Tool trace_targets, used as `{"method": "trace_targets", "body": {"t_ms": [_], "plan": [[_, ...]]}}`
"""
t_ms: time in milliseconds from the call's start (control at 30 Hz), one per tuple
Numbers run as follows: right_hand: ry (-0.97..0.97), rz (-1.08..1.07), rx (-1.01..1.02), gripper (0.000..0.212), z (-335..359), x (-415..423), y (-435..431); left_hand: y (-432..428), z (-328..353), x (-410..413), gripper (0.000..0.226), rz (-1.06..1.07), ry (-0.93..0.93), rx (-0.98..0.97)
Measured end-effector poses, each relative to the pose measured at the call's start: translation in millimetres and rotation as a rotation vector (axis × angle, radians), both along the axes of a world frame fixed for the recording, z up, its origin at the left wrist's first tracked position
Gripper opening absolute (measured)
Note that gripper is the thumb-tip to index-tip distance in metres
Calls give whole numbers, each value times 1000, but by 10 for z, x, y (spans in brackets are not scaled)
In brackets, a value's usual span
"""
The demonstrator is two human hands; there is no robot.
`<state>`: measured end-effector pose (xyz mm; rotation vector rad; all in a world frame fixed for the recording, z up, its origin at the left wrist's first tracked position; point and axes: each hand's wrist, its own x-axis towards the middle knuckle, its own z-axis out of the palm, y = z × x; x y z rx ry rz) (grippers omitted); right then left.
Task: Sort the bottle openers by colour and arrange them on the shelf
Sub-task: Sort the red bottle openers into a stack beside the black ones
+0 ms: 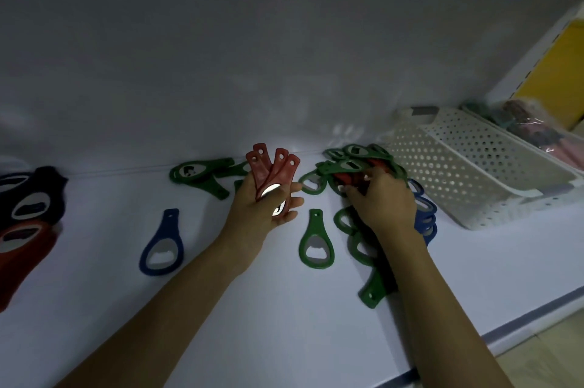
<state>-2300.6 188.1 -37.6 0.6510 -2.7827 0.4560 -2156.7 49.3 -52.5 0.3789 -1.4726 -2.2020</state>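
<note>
1. The left grip (264,205) is closed round a fan of red openers (273,166), held up above the white shelf (221,292).
2. The right grip (382,201) is in the mixed pile (350,165) at the back of the shelf, its fingers curled on a red opener (349,179) under green ones.
3. A blue opener (161,242) and a green opener (316,242) lie flat and apart, nearer the shelf's front.
4. A white basket (474,172) stands just right of the pile.

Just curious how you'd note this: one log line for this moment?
left hand: holds fanned red openers | right hand: reaching into mixed pile | loose: blue opener, green opener
</note>
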Motion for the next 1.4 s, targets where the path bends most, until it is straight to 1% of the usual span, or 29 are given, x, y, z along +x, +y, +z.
{"method": "trace_targets", "body": {"t_ms": [67, 133, 233, 300, 367, 400, 467, 533, 567, 600, 633, 667, 700, 767, 800, 900, 933, 967, 1000, 1033, 1067, 1100, 1133, 1167, 1233, 1300, 1333, 1400], "plan": [[8, 34, -14, 27, -22, -37, 49, -4, -1, -3, 23, 0, 1, 6], [67, 70, -77, 21, -35, -38, 67, -5, -1, -4, 22, -4, -1, 22], [117, 80, -309, 23, -29, 22, 30, -14, 1, -4, 23, -2, -11, 63], [19, 106, -505, 26, -6, 66, -12, -15, 6, 1, 24, -1, -16, 67], [-164, 154, -749, 27, 38, 124, -67, -10, 16, 0, 23, 2, -29, 48], [-220, 162, -853, 24, 64, 167, -97, -3, 24, -7, 23, 6, -36, 41], [-259, 204, -957, 14, 95, 301, -177, 20, 30, -26, 26, 18, -53, 31], [-401, 324, -1021, 5, 91, 471, -301, 51, 41, -35, 30, 27, -77, -24], [-482, 382, -1023, 5, 83, 548, -368, 62, 44, -33, 31, 29, -87, -77], [-510, 426, -1002, 7, 75, 606, -426, 69, 52, -24, 35, 25, -92, -133], [-478, 458, -971, 10, 70, 645, -474, 70, 59, -11, 44, 12, -89, -174], [-424, 486, -954, 11, 69, 663, -514, 63, 61, 1, 52, -5, -85, -181], [-367, 500, -942, 9, 72, 665, -539, 49, 66, 11, 56, -21, -87, -165], [-305, 503, -928, 5, 79, 642, -543, 15, 68, 33, 50, -43, -87, -117], [-321, 494, -934, 7, 74, 624, -533, 6, 70, 43, 44, -48, -91, -99], [-526, 450, -959, 20, 77, 586, -498, 17, 67, 48, 29, -19, -112, -62], [-564, 433, -973, 22, 83, 577, -481, 29, 78, 48, 27, 13, -118, -30], [-549, 405, -973, 23, 83, 552, -455, 34, 83, 46, 26, 44, -125, 15], [-452, 353, -902, 22, 81, 499, -410, 31, 82, 46, 27, 65, -127, 78], [-298, 285, -741, 22, 73, 416, -339, 18, 84, 46, 28, 75, -112, 159], [-136, 193, -519, 23, 63, 331, -245, 2, 88, 48, 28, 77, -76, 249], [-36, 98, -300, 29, 58, 258, -147, -16, 91, 55, 27, 71, -35, 333], [-22, 29, -141, 37, 62, 201, -67, -35, 95, 59, 28, 65, -5, 396], [-46, -4, -46, 40, 61, 167, -11, -52, 98, 65, 31, 59, 14, 435], [-36, 15, 35, 32, 34, 141, -1, -70, 91, 74, 36, 33, 42, 477], [7, 65, 36, 23, 27, 156, -39, -93, 73, 73, 36, 6, 55, 489], [21, 75, -3, 21, 31, 164, -54, -104, 64, 76, 36, -1, 55, 483], [62, 88, -143, 21, 52, 176, -65, -113, 56, 83, 36, -14, 57, 451]]}}
